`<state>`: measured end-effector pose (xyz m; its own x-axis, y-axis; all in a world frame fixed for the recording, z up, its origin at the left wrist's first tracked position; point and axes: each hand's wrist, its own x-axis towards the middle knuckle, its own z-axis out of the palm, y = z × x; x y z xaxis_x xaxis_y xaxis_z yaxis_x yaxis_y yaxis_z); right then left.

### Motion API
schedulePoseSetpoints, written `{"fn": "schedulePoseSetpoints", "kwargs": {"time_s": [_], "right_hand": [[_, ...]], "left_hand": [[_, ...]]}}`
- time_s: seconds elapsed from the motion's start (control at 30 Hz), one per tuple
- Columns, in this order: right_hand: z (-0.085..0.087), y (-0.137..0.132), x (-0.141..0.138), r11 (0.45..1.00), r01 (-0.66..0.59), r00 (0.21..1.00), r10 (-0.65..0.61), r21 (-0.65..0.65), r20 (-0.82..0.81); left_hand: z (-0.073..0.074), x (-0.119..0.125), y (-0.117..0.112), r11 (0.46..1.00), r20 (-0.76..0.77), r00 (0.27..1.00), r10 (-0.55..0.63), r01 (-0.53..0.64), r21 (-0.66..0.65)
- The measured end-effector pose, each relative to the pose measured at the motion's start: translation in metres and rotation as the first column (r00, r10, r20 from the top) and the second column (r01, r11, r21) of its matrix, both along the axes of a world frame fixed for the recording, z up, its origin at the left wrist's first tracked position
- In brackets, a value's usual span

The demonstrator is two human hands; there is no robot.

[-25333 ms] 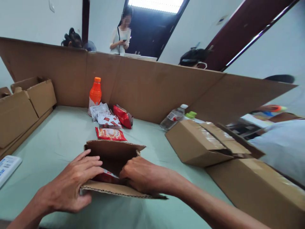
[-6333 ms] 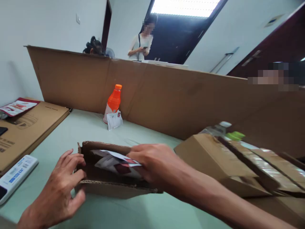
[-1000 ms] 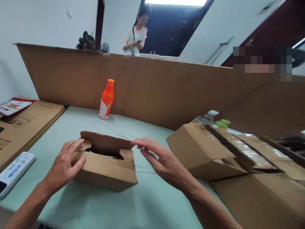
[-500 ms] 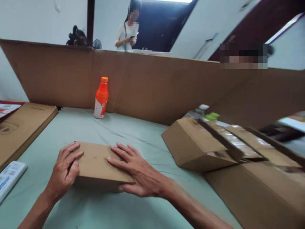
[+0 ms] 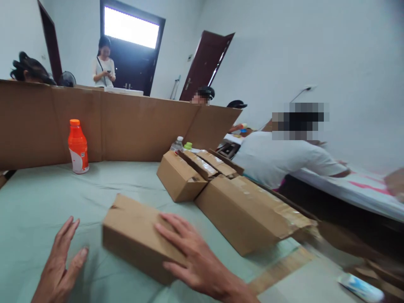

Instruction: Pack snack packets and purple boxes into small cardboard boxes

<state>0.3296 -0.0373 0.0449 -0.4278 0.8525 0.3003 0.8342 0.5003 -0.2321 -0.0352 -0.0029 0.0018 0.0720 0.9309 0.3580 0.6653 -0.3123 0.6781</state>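
Note:
A closed brown cardboard box (image 5: 139, 227) sits at an angle on the green cloth in front of me. My right hand (image 5: 192, 252) grips its right end, with the fingers over the top and the thumb at the near upper edge. That hand is slightly blurred. To the left of the box and apart from it, my left hand (image 5: 59, 265) is open and holds nothing, its thumb spread from the fingers.
Several cardboard boxes (image 5: 233, 210) stand grouped at the right. An orange bottle (image 5: 78, 147) stands before a cardboard partition (image 5: 135, 126). A clear bottle (image 5: 177, 144) and a green cap (image 5: 188, 146) show behind the boxes. A person in white (image 5: 268, 155) leans over a neighbouring table at right.
My view has swung right. My left hand has come off the box and opened. The box has turned and shifted right, nearer the grouped boxes, with my right hand still on it.

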Motion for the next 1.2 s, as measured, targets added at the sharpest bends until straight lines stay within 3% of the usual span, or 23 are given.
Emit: {"fn": "schedulePoseSetpoints", "kwargs": {"time_s": [0.07,0.13,0.2,0.27,0.37,0.47,0.53,0.6,0.63,0.7,0.73,0.77,0.8,0.83,0.87,0.97,1.03,1.1,1.2], "right_hand": [[-0.017,-0.027,0.047,0.955,0.265,0.964,-0.267,0.131,-0.003],[-0.032,-0.047,0.085,0.84,0.487,0.867,-0.498,0.241,-0.018],[-0.041,-0.054,0.111,0.717,0.627,0.758,-0.652,0.306,-0.024],[-0.044,-0.048,0.124,0.633,0.696,0.676,-0.737,0.339,-0.013],[-0.037,-0.028,0.126,0.568,0.722,0.618,-0.786,0.395,-0.001],[-0.024,-0.019,0.116,0.516,0.702,0.619,-0.783,0.49,-0.064],[-0.016,-0.027,0.101,0.48,0.686,0.638,-0.758,0.547,-0.134],[-0.012,-0.04,0.079,0.505,0.645,0.709,-0.676,0.573,-0.201],[-0.011,-0.046,0.066,0.562,0.61,0.766,-0.6,0.559,-0.232],[-0.01,-0.045,0.036,0.753,0.502,0.861,-0.39,0.426,-0.326],[-0.01,-0.036,0.02,0.851,0.439,0.847,-0.286,0.287,-0.448],[-0.011,-0.022,0.006,0.923,0.364,0.767,-0.223,0.123,-0.601],[-0.011,-0.002,-0.006,0.96,0.276,0.629,-0.212,-0.041,-0.748],[-0.011,0.023,-0.016,0.962,0.175,0.353,-0.261,-0.211,-0.898],[-0.013,0.05,-0.025,0.951,0.14,0.226,-0.303,-0.277,-0.926],[-0.023,0.13,-0.043,0.912,0.051,-0.042,-0.406,-0.408,-0.913],[-0.038,0.165,-0.05,0.888,-0.007,-0.214,-0.451,-0.461,-0.866],[-0.055,0.181,-0.052,0.876,-0.049,-0.367,-0.463,-0.481,-0.807],[-0.079,0.18,-0.044,0.884,-0.088,-0.545,-0.428,-0.458,-0.721]], "left_hand": [[-0.018,0.009,-0.001,0.999,-0.034,0.998,-0.045,0.045,-0.015],[-0.035,0.011,0.002,0.993,-0.097,0.988,-0.119,0.118,-0.021],[-0.044,0.013,0.006,0.977,-0.16,0.963,-0.215,0.212,-0.038],[-0.048,0.017,0.01,0.953,-0.205,0.931,-0.302,0.297,-0.056],[-0.047,0.029,0.01,0.933,-0.22,0.907,-0.358,0.353,-0.062],[-0.051,0.039,-0.001,0.945,-0.179,0.928,-0.327,0.325,-0.043],[-0.056,0.042,-0.013,0.966,-0.123,0.958,-0.259,0.26,-0.012],[-0.058,0.044,-0.024,0.976,-0.073,0.974,-0.216,0.217,0.004],[-0.058,0.046,-0.029,0.972,-0.057,0.97,-0.236,0.236,-0.008],[-0.052,0.055,-0.036,0.943,-0.014,0.945,-0.327,0.325,-0.075],[-0.047,0.062,-0.039,0.921,0.044,0.928,-0.369,0.372,-0.115],[-0.042,0.072,-0.042,0.896,0.117,0.907,-0.405,0.419,-0.149],[-0.036,0.085,-0.045,0.874,0.21,0.886,-0.413,0.45,-0.18],[-0.031,0.099,-0.048,0.878,0.332,0.867,-0.372,0.445,-0.178],[-0.028,0.114,-0.052,0.864,0.374,0.848,-0.376,0.467,-0.19],[-0.023,0.155,-0.061,0.832,0.458,0.813,-0.36,0.502,-0.237],[-0.026,0.174,-0.069,0.813,0.513,0.796,-0.322,0.51,-0.281],[-0.029,0.182,-0.081,0.792,0.563,0.778,-0.278,0.518,-0.324],[-0.028,0.175,-0.108,0.739,0.628,0.744,-0.228,0.552,-0.386]]}}
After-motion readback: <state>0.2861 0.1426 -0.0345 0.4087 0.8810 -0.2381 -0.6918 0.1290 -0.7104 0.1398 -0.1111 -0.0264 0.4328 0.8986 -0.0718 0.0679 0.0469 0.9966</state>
